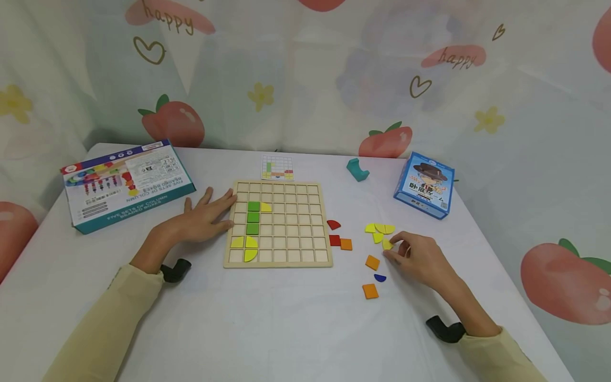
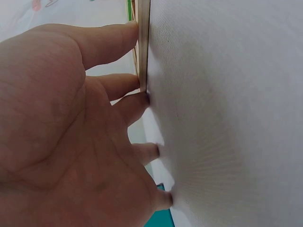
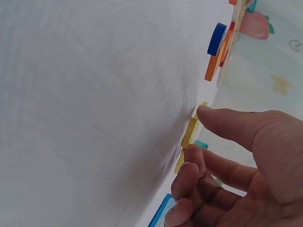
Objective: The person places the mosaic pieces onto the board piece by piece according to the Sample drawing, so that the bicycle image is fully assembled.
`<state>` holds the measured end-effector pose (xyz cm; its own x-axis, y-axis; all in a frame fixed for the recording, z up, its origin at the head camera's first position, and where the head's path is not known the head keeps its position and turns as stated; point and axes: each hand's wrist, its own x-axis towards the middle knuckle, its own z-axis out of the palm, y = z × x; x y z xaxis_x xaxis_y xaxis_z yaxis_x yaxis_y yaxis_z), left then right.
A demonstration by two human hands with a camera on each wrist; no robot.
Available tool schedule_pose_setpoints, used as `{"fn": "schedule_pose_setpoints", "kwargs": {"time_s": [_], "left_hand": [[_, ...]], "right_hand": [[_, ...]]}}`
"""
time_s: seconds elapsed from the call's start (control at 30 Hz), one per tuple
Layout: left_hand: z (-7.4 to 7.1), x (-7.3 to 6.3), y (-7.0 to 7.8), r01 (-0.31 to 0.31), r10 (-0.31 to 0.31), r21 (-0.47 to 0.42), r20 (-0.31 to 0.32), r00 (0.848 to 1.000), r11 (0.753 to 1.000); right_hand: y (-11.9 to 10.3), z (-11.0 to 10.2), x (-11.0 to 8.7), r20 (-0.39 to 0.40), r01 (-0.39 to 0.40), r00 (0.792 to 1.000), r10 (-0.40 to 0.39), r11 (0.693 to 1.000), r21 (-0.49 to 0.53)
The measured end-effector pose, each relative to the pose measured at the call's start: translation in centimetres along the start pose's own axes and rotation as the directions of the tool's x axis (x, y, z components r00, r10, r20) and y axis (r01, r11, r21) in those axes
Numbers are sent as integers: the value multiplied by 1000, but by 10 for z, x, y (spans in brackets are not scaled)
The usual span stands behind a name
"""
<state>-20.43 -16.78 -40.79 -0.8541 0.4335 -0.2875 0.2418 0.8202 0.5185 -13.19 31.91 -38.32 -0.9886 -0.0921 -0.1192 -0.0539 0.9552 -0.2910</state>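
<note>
A square wooden grid board [image 1: 286,248] lies on the table. In its left part sit several green squares [image 1: 253,217] and yellow pieces [image 1: 250,255], some of them rounded. My left hand [image 1: 205,216] rests at the board's left edge, fingers spread, with thumb and fingertips touching the frame. Right of the board, my right hand [image 1: 420,257] pinches a yellow piece [image 3: 190,131] between thumb and index finger, low at the tabletop; the other fingers are curled. Beside those fingertips lie several more yellow pieces [image 1: 378,237], rounded ones among them.
Orange squares [image 1: 370,291], red pieces [image 1: 333,224] and a blue half-round piece [image 1: 380,277] lie between board and right hand. A pattern card [image 1: 278,167] lies behind the board. Farther out are a teal piece [image 1: 357,170], a blue box [image 1: 425,185] and a large flat box [image 1: 129,183].
</note>
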Motion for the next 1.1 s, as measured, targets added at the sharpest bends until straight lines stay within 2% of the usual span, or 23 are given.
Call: {"fn": "schedule_pose_setpoints", "kwargs": {"time_s": [0.27, 1.1], "left_hand": [[0, 0, 1, -1, 1, -4, 3, 1000, 1000], [-1, 0, 0, -1, 1, 5, -2, 1000, 1000]], "right_hand": [[1, 0, -2, 6, -21, 1000, 21, 1000, 3], [3, 0, -3, -10, -16, 1000, 16, 1000, -2]]}}
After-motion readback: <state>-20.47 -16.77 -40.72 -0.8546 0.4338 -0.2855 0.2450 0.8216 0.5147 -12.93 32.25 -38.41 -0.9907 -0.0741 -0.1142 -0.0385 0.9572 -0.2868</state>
